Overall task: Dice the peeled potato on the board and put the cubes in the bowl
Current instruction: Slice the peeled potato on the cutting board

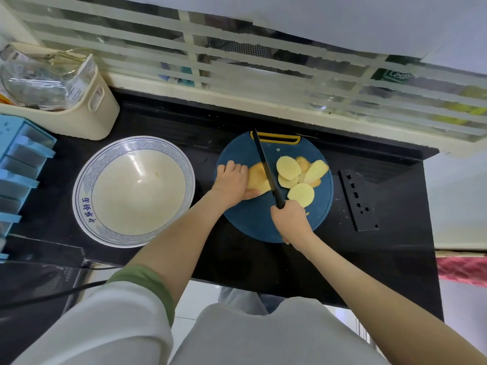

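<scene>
A round dark-blue cutting board with a yellow handle slot lies on the black counter. On it my left hand holds the uncut part of the peeled potato, fingers curled over it. My right hand grips the handle of a black knife; its blade lies against the potato's right face. Several pale yellow potato slices lie fanned out to the right of the blade. A wide white bowl with a blue wave rim stands to the left of the board, with nothing in it.
A cream plastic basket with bags stands at the back left, and a blue rack is at the left edge. A black perforated metal piece lies right of the board. A louvred window runs behind the counter.
</scene>
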